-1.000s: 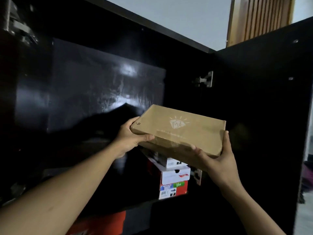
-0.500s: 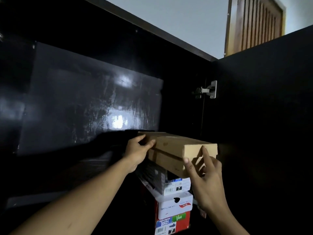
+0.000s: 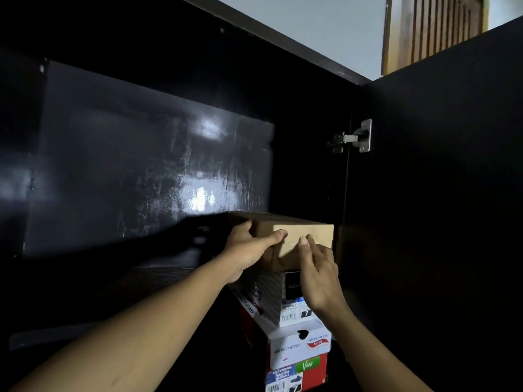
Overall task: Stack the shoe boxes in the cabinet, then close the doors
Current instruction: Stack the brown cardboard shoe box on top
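Note:
A plain brown cardboard shoe box point(image 3: 308, 236) lies on top of a stack inside the black cabinet point(image 3: 141, 171), against its right wall. My left hand point(image 3: 249, 250) grips the box's left front corner, thumb on its end face. My right hand point(image 3: 318, 275) rests flat with fingertips against the box's front end. Under it sit a dark box with a white size label point(image 3: 294, 309), a white box point(image 3: 300, 346) and a red box point(image 3: 297, 376). The right cabinet door point(image 3: 438, 193) stands wide open.
A metal hinge point(image 3: 353, 137) joins the open right door to the cabinet side. The glossy back panel reflects light. Dark shelf space lies left of the stack. A wooden slatted panel point(image 3: 435, 26) and a pale wall show above the cabinet.
The brown box went from held tilted in front of the cabinet to lying level on the stack, pushed further in. My right hand shifted from its underside to its front end.

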Motion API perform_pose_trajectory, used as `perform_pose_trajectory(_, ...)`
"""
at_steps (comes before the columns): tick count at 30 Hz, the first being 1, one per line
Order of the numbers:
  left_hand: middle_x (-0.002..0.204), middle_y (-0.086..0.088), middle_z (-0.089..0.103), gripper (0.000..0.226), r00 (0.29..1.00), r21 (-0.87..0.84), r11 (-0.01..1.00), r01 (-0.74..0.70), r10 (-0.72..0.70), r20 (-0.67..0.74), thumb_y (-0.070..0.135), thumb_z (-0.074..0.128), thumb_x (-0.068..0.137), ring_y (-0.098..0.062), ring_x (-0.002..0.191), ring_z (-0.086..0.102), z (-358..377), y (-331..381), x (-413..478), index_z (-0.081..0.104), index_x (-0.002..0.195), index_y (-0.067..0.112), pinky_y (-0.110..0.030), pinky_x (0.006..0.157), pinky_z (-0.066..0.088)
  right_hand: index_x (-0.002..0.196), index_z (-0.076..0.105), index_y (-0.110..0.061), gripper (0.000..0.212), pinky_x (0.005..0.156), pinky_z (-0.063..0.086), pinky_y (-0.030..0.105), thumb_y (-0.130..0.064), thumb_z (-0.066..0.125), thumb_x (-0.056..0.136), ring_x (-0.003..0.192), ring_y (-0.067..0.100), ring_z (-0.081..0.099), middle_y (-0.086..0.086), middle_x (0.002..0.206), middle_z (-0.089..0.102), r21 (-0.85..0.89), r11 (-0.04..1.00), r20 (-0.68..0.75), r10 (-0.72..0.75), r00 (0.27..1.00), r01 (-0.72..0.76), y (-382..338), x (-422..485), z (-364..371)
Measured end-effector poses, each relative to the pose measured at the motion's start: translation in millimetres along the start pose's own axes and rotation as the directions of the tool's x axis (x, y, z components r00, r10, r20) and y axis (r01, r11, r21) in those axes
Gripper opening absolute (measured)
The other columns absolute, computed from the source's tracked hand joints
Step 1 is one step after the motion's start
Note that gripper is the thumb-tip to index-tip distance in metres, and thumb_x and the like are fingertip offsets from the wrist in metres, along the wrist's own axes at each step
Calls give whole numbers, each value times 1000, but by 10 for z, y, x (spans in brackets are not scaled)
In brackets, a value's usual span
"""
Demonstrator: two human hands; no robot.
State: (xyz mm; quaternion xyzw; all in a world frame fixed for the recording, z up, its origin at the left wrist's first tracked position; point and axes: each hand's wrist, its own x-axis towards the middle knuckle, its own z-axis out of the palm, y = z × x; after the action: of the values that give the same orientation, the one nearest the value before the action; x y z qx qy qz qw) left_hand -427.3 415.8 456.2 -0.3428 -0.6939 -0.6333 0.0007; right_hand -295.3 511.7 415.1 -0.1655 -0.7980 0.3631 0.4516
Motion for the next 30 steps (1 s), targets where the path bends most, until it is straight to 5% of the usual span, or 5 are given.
perform_pose_trajectory(5, 123, 7, 70, 120, 1000, 49, 999, 6, -7, 8, 79, 83, 42, -8, 110, 67, -40, 32, -16, 55, 140, 17, -30, 103, 51, 158, 28, -32, 69, 118, 18, 44, -67, 23, 98, 148, 28, 18, -2, 159, 26, -23, 999, 33, 35, 999, -34, -48, 11, -44)
perform_pose_trajectory(11, 108, 12, 71, 41, 1000, 163, 986, -16, 14, 15, 48, 85, 72, -4, 97, 65, -91, 158, -361, 64, 103, 32, -18, 85, 47, 158, 26, -29, 83, 120, 25, 52, -76, 26, 90, 150, 30, 23, 4, 161, 25, 12, 998, 2, 68, 998, -68, -199, -325, -367)
perform_pose_trajectory(15, 131, 3, 62, 86, 998, 183, 982, -40, 31, 53, 59, 85, 64, -14, 116, 61, -130, 283, -726, 57, 137, 23, -26, 100, 47, 158, 27, -24, 92, 117, 33, 51, -79, 32, 84, 146, 28, 33, 6, 158, 28, -18, 995, -47, 101, 994, -102, -315, -663, -700)
perform_pose_trajectory(22, 100, 13, 67, 43, 987, 179, 981, -74, 46, 156, 38, 85, 77, -14, 105, 64, 12, 454, -1714, 64, 113, 25, -28, 86, 52, 154, 36, -21, 81, 115, 39, 46, -69, 48, 91, 142, 25, 41, 9, 154, 36, -160, 972, -139, 151, 979, -172, -414, -1642, -1559)
perform_pose_trajectory(30, 141, -2, 57, 87, 890, 171, 970, -175, 82, 448, 54, 80, 76, -23, 127, 56, 675, 822, -3069, 44, 147, 21, -36, 103, 45, 154, 35, -17, 80, 112, 39, 39, -65, 52, 92, 134, 25, 47, 10, 150, 41, -349, 864, -274, 276, 921, -363, -484, -3001, -2966)
